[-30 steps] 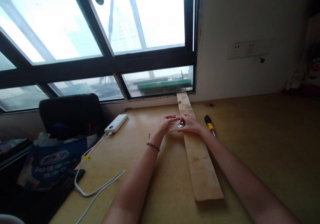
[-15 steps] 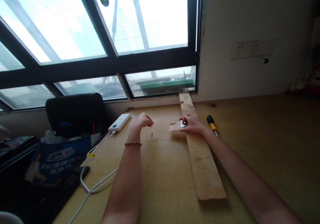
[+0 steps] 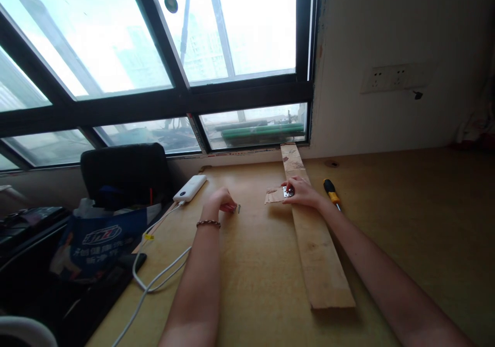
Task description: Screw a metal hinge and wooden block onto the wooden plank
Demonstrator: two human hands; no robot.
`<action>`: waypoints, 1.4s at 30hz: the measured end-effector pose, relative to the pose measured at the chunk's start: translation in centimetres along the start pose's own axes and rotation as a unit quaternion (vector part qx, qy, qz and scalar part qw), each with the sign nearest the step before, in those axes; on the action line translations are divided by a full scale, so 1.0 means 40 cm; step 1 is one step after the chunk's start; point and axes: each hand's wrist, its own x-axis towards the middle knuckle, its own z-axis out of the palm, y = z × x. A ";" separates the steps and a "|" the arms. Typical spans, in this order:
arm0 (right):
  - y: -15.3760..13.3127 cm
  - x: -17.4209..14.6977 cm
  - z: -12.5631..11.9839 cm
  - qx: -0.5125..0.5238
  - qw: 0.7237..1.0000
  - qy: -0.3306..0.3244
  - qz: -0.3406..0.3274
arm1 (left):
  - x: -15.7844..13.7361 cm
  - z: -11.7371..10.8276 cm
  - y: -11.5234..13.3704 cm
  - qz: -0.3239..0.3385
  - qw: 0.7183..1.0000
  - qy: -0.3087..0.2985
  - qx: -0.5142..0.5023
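Observation:
My left hand point(image 3: 222, 201) is just above the tabletop, fingertips pinched together right beside a small screw point(image 3: 238, 209). What those fingers hold, if anything, is hidden. In my right hand point(image 3: 299, 191), thumb and fingers grip a shiny metal hinge point(image 3: 286, 192) with holes, pressed on a short wooden piece point(image 3: 274, 196). That piece juts left across a long wooden board point(image 3: 320, 264), which runs from the window wall toward me. To the right of the hand lies a yellow and black screwdriver point(image 3: 331, 191).
A white power bank point(image 3: 190, 188) with a white cable point(image 3: 141, 285) lies along the left edge of the wooden table point(image 3: 255, 285). Beyond that edge stand a black chair point(image 3: 124, 174) and a blue bag point(image 3: 102, 246). The window and wall bound the far side.
My left hand has lowered toward the table, coming beside the screw. The right hand keeps its grip on the hinge. The whole view has shifted slightly.

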 end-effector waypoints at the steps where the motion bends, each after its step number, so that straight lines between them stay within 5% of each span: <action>1: -0.002 0.000 -0.001 -0.001 1.000 0.000 0.001 | -0.001 0.002 0.003 -0.002 1.000 0.000 0.002; 12: 0.009 0.001 0.006 -0.013 1.000 0.001 0.006 | 0.001 0.076 0.048 0.049 0.985 0.007 0.164; 21: 0.008 0.002 0.006 -0.011 1.000 -0.001 0.002 | 0.026 0.102 0.071 0.118 0.979 0.080 0.149; 23: 0.010 0.003 0.007 -0.012 1.000 0.001 0.000 | 0.026 0.119 0.085 0.135 0.987 0.044 0.081; 28: 0.015 0.005 0.007 -0.017 1.000 -0.001 -0.004 | 0.013 0.177 0.104 0.119 0.978 -0.170 -0.011; 31: 0.014 0.005 0.007 -0.014 1.000 0.000 0.000 | 0.007 0.195 0.105 0.120 0.969 -0.217 -0.013; 36: 0.012 0.004 0.006 -0.005 1.000 0.003 0.003 | -0.016 0.146 0.111 0.152 0.974 -0.152 -0.075; 42: 0.022 0.004 0.007 0.009 1.000 0.005 -0.011 | -0.049 -0.031 0.066 0.151 0.984 0.077 -0.056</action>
